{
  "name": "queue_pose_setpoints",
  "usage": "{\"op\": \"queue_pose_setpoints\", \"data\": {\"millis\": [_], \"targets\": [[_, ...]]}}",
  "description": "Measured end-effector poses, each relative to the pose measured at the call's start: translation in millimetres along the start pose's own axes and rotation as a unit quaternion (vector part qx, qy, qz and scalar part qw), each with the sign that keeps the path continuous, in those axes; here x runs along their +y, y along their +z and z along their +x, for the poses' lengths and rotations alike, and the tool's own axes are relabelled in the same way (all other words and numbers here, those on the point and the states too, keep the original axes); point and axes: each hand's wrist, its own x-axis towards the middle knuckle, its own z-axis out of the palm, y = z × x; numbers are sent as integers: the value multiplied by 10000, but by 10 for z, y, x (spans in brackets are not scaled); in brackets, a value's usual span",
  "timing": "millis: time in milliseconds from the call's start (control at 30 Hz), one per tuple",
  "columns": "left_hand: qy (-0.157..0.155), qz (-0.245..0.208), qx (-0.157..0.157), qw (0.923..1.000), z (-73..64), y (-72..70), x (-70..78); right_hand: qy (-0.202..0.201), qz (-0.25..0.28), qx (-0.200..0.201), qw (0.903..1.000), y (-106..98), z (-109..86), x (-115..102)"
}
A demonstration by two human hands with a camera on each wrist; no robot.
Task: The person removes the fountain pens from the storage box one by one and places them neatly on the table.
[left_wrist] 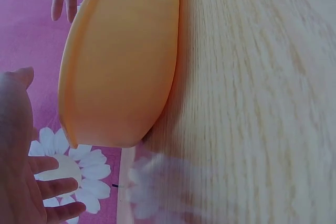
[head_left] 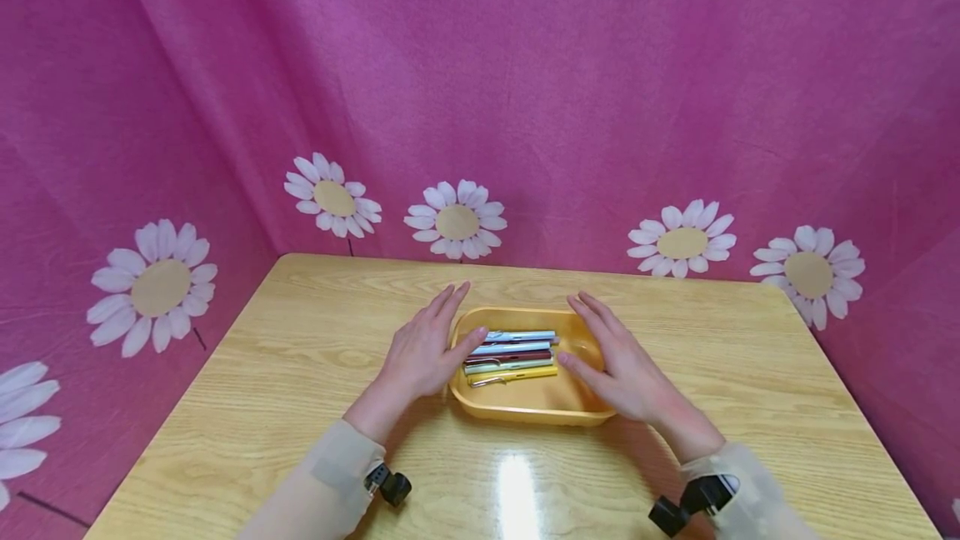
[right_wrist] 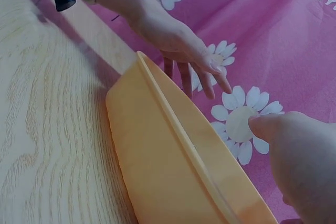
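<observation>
A yellow-orange plastic tray [head_left: 525, 417] stands on the table, with several pens lying side by side in its left half. Among them are a yellow pen [head_left: 525, 374], a pale green one [head_left: 510, 366], a dark red one [head_left: 521, 356] and light blue ones [head_left: 517, 336]. My left hand [head_left: 423, 350] is at the tray's left end, fingers extended, thumb over the rim near the pens. At the right end is my right hand [head_left: 626, 369], also with extended fingers, its thumb above the tray's inside. Neither hand grips anything. Whether either touches the rim, I cannot tell.
The tray rests on a light wood table [head_left: 300, 407]. Behind and along the sides hangs a pink cloth [head_left: 540, 107] printed with white daisies. Each wrist bears a small black camera, one on the left [head_left: 388, 484] and one on the right [head_left: 690, 502].
</observation>
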Motion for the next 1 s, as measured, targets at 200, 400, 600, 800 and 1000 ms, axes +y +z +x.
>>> {"op": "queue_pose_setpoints", "data": {"millis": [200,400,600,800,1000], "targets": [[-74,-160,-72,9998,11,13,7,-58,111,-17,9999,30,18,-31],[-243,-329,-193,9990,20,57,-4,-179,235,-56,9995,84,53,-32],[-476,-676,-211,9964,18,94,-11,-155,409,-91,9990,118,71,-37],[-560,-1026,-160,9930,29,136,-15,-184,523,-64,9984,155,88,-33],[-643,-1267,37,9899,38,169,26,-163,611,-56,9980,173,110,-39]]}}
